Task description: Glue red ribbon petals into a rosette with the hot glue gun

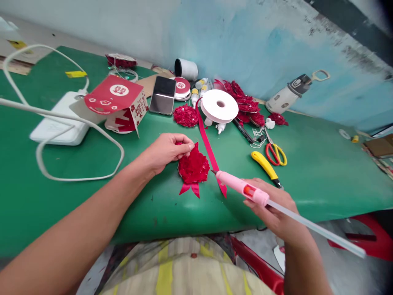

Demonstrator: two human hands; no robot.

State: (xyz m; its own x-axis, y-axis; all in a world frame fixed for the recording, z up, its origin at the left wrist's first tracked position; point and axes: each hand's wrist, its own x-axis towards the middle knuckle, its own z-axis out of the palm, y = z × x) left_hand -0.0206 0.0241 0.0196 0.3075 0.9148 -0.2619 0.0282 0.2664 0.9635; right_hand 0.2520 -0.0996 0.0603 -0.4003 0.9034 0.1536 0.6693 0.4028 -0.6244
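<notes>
— Leaning at left, what does the red box hold?
— Cannot tell; inside hidden.
— And the left hand?
— Fingers pinch the red ribbon flower on the green desk.
— And the right hand?
— Fingers clamp a pink glue gun, tip beside the flower.

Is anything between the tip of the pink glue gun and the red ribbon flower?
Nothing visible. The glue gun in the right hand has its tip almost at the right edge of the red ribbon flower. The loose ribbon strip lies flat under the nozzle, not between them. The left hand pinches the flower's top.
</notes>
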